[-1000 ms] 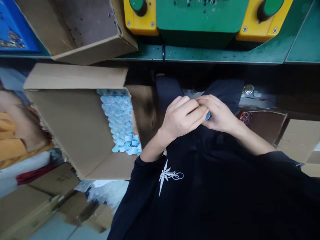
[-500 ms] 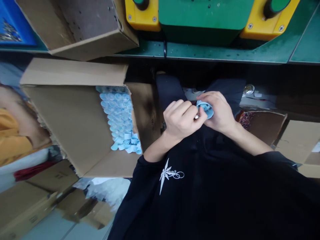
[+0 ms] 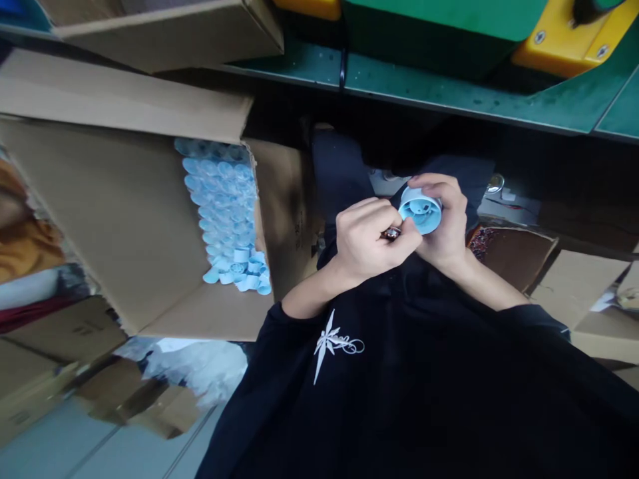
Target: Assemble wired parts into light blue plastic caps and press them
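Note:
My right hand (image 3: pixel 446 226) is closed around a light blue plastic cup-shaped part (image 3: pixel 424 214). Its open end is turned toward me, and ribs and small holes show inside. My left hand (image 3: pixel 369 236) is curled into a fist beside it, thumb and forefinger at the cup's rim. Small shiny metal pieces (image 3: pixel 392 233) peek out of this fist; their exact kind is too small to tell. To the left, a large cardboard box (image 3: pixel 104 219) lies open with many light blue cup-shaped parts (image 3: pixel 224 213) in it, some in rows under clear plastic.
A green bench edge (image 3: pixel 449 93) runs across the top, carrying a green machine housing (image 3: pixel 439 33) with a yellow button block (image 3: pixel 574 43). Another cardboard box (image 3: pixel 170 33) sits on the bench. At right stands a box (image 3: pixel 519 256) with small dark reddish bits. Clear plastic bags (image 3: pixel 200 369) lie lower left.
The cup-shaped part has tilted so more of its inside faces me. Both hands stay together at it. The whole view has shifted, with the bench higher and the large box further left.

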`<state>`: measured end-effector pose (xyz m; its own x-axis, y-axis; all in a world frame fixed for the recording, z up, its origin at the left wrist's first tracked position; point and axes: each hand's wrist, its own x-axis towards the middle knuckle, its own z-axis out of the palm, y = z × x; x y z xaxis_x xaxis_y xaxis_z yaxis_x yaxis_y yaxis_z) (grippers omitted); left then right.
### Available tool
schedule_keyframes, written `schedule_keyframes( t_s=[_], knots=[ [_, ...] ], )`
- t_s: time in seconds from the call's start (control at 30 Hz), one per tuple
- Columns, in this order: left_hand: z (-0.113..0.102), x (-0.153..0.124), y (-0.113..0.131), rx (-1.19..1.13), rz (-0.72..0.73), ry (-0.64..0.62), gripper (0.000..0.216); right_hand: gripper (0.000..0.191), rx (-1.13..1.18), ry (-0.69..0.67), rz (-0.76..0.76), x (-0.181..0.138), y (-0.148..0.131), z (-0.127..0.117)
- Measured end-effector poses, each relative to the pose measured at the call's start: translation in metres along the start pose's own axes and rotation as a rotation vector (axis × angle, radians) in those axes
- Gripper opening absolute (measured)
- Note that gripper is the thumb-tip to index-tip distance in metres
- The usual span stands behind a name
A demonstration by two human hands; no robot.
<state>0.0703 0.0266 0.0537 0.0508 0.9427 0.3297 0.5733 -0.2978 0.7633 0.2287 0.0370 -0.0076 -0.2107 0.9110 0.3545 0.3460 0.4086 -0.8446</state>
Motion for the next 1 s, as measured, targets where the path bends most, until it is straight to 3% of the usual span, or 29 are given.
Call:
schedule_keyframes(
  t_s=[0.2, 0.4, 0.6, 1.0],
  knots=[
    [-0.004, 0.0, 0.003, -0.039, 0.021, -0.02, 0.041, 0.045, -0.02, 0.034, -0.065, 0.002, 0.004, 0.0],
    [0.001, -0.001, -0.003, -0.067, -0.02, -0.007, 0.04, 0.041, -0.101, -0.07, 0.025, -0.001, 0.002, -0.002],
    [-0.003, -0.002, -0.004, -0.039, -0.013, 0.016, 0.039, 0.042, -0.065, -0.003, -0.122, 0.002, 0.004, -0.002],
    [0.0, -0.001, -0.009, 0.039, -0.051, -0.059, 0.034, 0.039, -0.205, -0.102, -0.127, -0.009, 0.016, 0.001]
  ],
)
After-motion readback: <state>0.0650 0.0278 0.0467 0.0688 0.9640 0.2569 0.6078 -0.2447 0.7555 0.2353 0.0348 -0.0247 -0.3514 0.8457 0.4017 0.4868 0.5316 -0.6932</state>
